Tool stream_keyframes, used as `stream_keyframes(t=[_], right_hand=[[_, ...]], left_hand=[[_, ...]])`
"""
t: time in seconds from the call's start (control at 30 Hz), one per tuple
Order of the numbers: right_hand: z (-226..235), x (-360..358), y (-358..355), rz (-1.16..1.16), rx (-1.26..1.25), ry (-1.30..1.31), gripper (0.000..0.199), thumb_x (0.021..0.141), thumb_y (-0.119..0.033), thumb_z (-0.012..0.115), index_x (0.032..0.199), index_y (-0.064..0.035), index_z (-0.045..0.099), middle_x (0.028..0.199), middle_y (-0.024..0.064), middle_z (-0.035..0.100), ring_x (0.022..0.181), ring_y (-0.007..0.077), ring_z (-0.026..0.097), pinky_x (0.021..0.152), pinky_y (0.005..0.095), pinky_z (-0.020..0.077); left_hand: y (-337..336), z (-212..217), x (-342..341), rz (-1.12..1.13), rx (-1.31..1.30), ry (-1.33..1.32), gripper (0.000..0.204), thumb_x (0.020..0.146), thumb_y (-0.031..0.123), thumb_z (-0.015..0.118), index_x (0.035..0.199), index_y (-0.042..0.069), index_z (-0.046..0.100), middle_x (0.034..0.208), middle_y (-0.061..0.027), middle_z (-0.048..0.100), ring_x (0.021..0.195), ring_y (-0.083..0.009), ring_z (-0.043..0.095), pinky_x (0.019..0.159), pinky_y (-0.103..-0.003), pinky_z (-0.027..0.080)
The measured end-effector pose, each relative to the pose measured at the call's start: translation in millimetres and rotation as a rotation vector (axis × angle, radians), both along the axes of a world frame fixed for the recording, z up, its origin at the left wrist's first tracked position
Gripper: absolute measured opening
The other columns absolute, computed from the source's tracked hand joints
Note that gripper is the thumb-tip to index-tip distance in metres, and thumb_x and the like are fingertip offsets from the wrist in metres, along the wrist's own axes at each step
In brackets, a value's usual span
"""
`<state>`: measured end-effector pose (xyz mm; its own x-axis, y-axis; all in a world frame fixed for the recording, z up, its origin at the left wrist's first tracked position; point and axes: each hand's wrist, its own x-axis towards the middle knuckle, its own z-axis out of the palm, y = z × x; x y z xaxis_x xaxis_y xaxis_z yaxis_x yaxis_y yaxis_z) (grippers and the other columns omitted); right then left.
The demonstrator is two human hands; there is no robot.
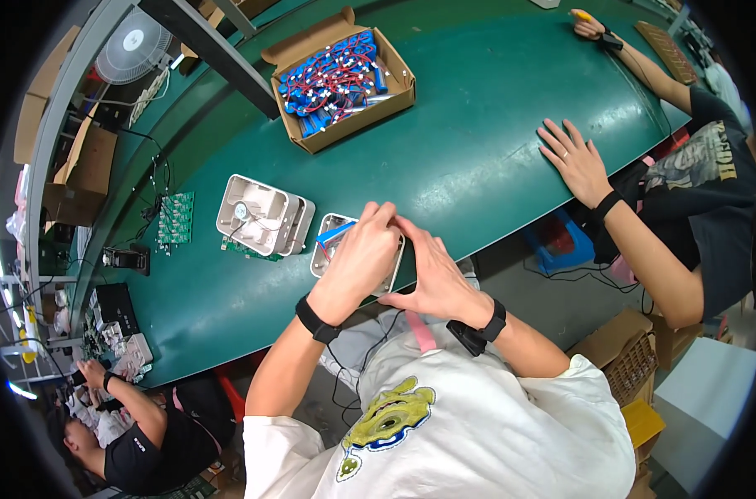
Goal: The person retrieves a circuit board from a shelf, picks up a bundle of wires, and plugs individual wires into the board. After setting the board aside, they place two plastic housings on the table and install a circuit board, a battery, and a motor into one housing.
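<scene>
Both hands meet over a white plastic housing (332,243) on the green table (478,166), the left hand (363,258) pinching a blue cell (335,232) at its top, the right hand (432,279) cupping its near side.

A long worktop (494,158) with a dark green surface curves across the room, a grey metal frame (79,91) running along its far edge with a white fan (133,46) beside it, cardboard boxes (83,170) stacked beyond, and grey floor (561,308) showing beneath the near edge.
</scene>
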<state>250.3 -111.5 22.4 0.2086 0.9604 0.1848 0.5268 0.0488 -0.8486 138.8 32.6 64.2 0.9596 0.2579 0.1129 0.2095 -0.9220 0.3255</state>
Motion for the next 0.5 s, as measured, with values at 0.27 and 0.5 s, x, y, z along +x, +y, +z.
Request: stream_keyframes(t=[0.27, 0.5], right_hand=[[-2, -2, -1, -0.01, -0.036, 0.011, 0.123, 0.068, -0.033, 0.094, 0.162, -0.0005, 0.022, 0.153, 0.0235, 0.046, 0.135, 0.0408, 0.051, 0.114, 0.0499, 0.0386], [-2, -1, 0, 0.012, -0.02, 0.022, 0.123, 0.068, -0.033, 0.095, 0.162, -0.0006, 0.021, 0.155, 0.0242, 0.045, 0.138, 0.0414, 0.049, 0.115, 0.0504, 0.0375]], left_hand=[[-1, 2, 1, -0.01, -0.036, -0.058, 0.006, 0.075, -0.006, 0.064, 0.079, -0.009, 0.067, 0.103, -0.0189, 0.061, 0.099, -0.0352, 0.059, 0.087, -0.044, 0.055], [11, 15, -7, -0.073, -0.15, 0.013, 0.016, 0.078, 0.002, 0.069, 0.091, -0.001, 0.077, 0.107, -0.014, 0.063, 0.101, -0.0333, 0.06, 0.09, -0.043, 0.054]])
